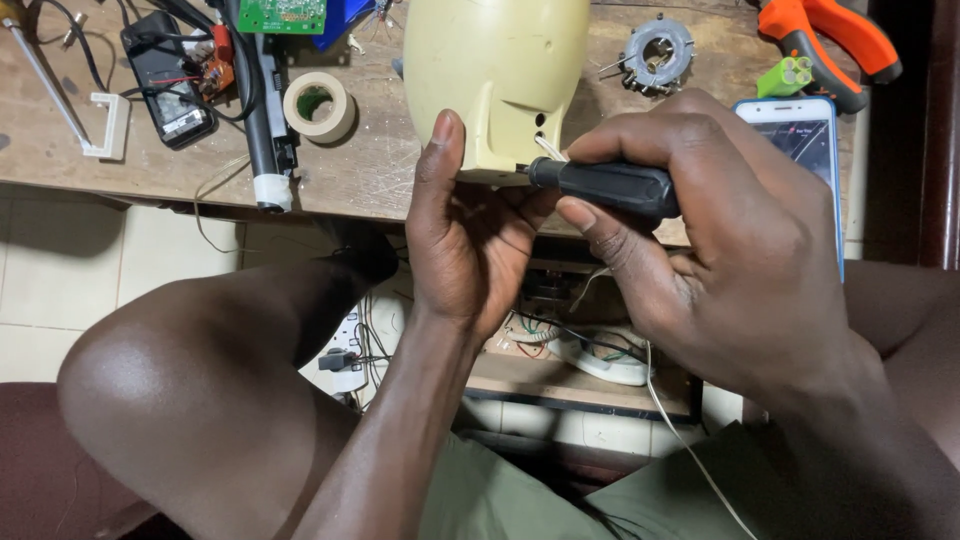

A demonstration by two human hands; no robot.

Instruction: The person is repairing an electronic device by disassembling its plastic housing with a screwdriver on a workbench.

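Right hand: we are gripping a black-handled screwdriver (605, 187) in our right hand (720, 260), fingers clenched round the handle, its metal tip running just past our fingertips into a hole of the housing.
Left hand: our left hand (465, 235) is bracing the cream plastic housing (495, 75), thumb (440, 150) lying up its side and the other fingers curled under its lower edge.
Housing: it is sitting at the near edge of the bench, directly beyond both sets of fingers.
Handling: we are judging the shell light, stiff and smooth, so likely slippery and liable to crack; the lower rim by our left fingers looks the surest hold.
Bench: the worn wooden benchtop (380, 175) is carrying a roll of tape (320, 106) left of our thumb, a phone (805, 135) just behind our right knuckles and an orange tool (825, 35) beyond it.
Room: pale floor tiles (60, 280) are showing far left, below the bench.
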